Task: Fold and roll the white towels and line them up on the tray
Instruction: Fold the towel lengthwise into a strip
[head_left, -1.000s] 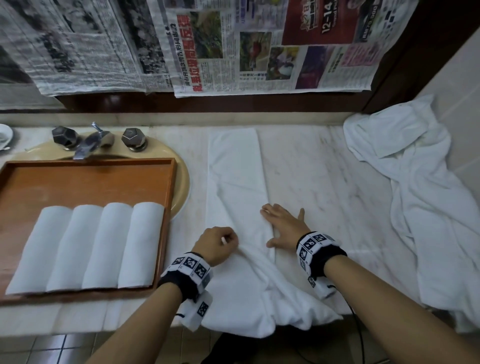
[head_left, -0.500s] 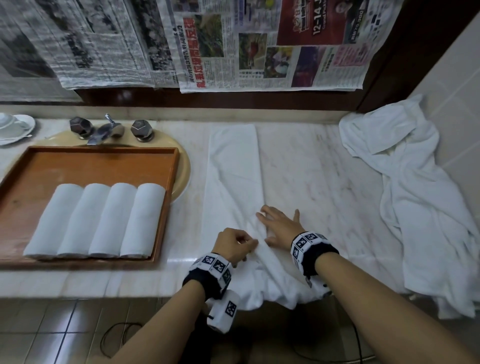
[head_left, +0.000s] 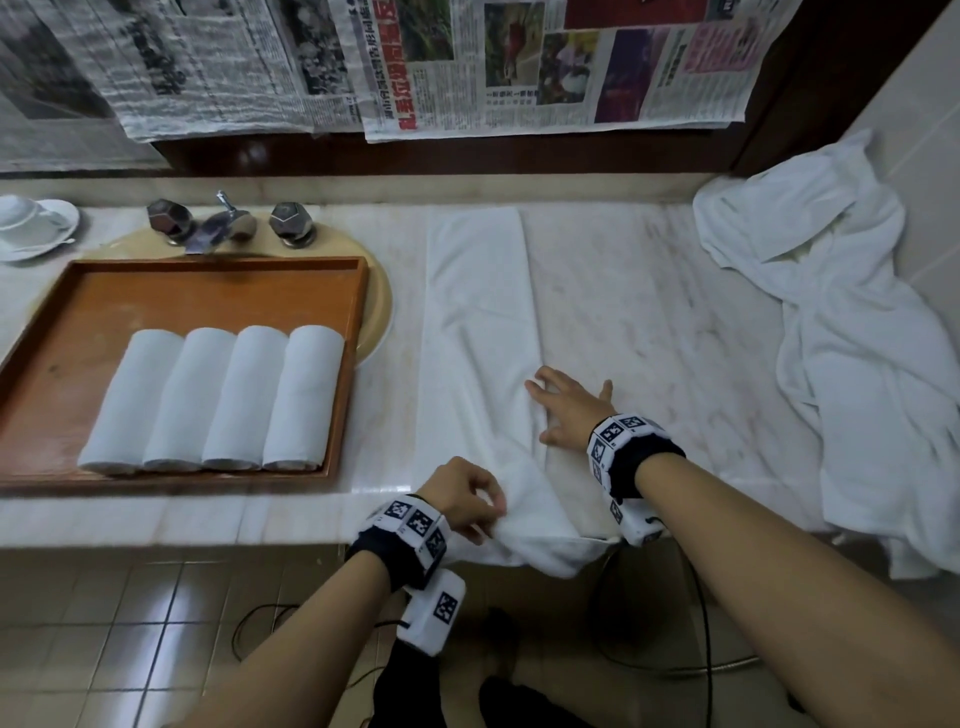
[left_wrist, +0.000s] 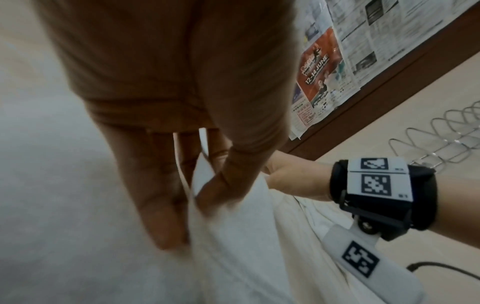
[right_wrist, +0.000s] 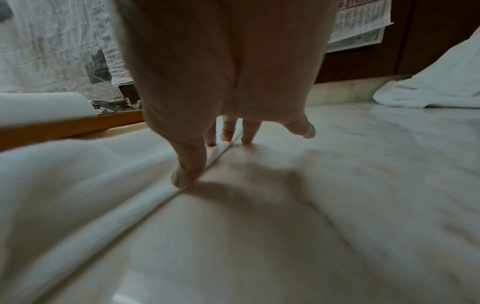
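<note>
Fingers (left_wrist: 166, 216) of our left hand (head_left: 462, 499) pinch the towel (head_left: 475, 332) hem at the worktop (head_left: 649, 322) edge; our right hand (head_left: 569, 410) presses flat, fingers spread. We judge folding underway; next, rolling toward the tray (head_left: 208, 280).

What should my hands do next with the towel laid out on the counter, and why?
Probably draw the left hand across to fold the bunched near end flat. It pinches the long white towel at the marble counter edge, where cloth hangs over, while the right hand presses flat on the towel's right edge.
</note>
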